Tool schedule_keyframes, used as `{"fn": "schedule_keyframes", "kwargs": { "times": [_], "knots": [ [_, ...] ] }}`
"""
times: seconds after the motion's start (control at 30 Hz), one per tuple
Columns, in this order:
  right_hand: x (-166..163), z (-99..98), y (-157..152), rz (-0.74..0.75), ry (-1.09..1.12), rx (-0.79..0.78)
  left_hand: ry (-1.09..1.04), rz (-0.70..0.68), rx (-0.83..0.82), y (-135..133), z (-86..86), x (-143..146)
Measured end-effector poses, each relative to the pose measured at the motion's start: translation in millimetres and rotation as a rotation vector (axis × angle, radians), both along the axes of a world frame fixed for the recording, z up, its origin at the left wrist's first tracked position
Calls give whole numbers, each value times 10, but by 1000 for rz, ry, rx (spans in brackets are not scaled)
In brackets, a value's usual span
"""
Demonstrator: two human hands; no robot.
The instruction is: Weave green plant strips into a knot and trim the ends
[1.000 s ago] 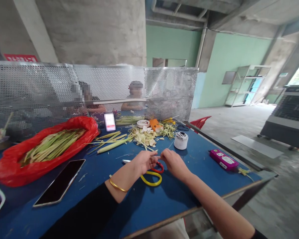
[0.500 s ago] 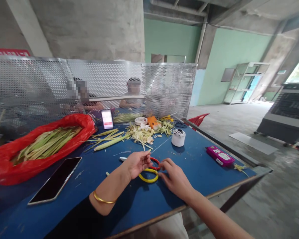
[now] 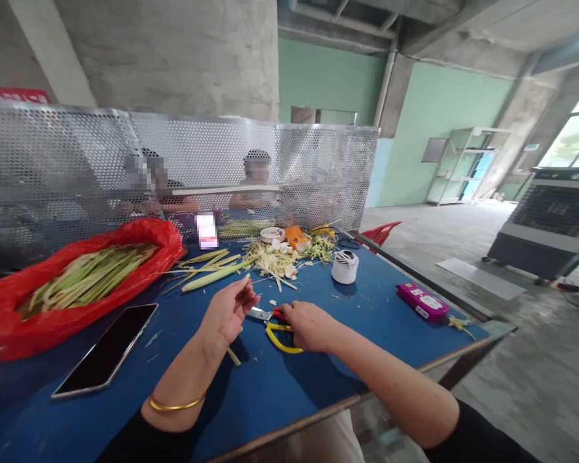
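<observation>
My left hand [image 3: 234,310] is pinched closed above the table, with a small pale tip and a thin white thread [image 3: 265,278] at its fingertips. A pale leaf strip [image 3: 234,357] pokes out below it; whether the palm also holds the strip is hidden. My right hand [image 3: 313,326] closes on the handles of a pair of scissors [image 3: 284,351], one loop red and the other yellow. Their metal blades point left, toward my left hand. Beyond my hands stands a white thread holder [image 3: 345,267].
A red plastic bag [image 3: 171,241] of long leaves lies left, beside a dark phone [image 3: 107,350]. Leaf strips [image 3: 217,273] and pale scraps [image 3: 275,257] lie at the back before a perforated metal screen [image 3: 202,148]. A purple box [image 3: 422,302] sits right. Two people sit behind the screen.
My left hand has moved left, away from the scissors, drawing the thread along. My right hand has come in from the right and taken hold of the scissors' handles.
</observation>
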State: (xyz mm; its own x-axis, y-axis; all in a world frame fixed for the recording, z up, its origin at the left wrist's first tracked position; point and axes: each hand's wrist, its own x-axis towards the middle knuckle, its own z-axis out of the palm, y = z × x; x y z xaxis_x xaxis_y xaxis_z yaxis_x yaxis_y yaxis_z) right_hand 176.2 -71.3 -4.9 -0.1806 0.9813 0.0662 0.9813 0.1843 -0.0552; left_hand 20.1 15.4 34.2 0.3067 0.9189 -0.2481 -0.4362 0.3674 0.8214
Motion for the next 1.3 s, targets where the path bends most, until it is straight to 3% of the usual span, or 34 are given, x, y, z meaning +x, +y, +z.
{"fn": "schedule_keyframes", "kwargs": {
  "times": [0.2,0.27,0.4,0.47,0.53,0.67,0.9,1.13,1.3],
  "knots": [
    [262,119,-369,20,54,-91,-22,-33,-47,-23,29,-26],
    [447,117,-557,-132,267,-159,-28,-51,-70,-38,36,-33],
    [821,63,-879,-265,872,-340,-41,-72,-101,-70,64,-36],
    [928,34,-982,-437,1137,-418,-42,-78,-110,-85,78,-33],
    [961,19,-1027,-518,1378,-371,-42,-86,-112,-96,88,-28],
    [884,42,-939,-484,1699,-316,-31,-92,-103,-107,91,-26],
    [690,146,-547,-473,1651,-300,-29,-96,-84,-108,72,-35],
    [622,87,-268,-462,1323,-116,-24,-100,-93,-113,61,-24],
    [757,-65,-325,-519,1034,-3,-43,-105,-91,-132,148,-81]
  ]
}}
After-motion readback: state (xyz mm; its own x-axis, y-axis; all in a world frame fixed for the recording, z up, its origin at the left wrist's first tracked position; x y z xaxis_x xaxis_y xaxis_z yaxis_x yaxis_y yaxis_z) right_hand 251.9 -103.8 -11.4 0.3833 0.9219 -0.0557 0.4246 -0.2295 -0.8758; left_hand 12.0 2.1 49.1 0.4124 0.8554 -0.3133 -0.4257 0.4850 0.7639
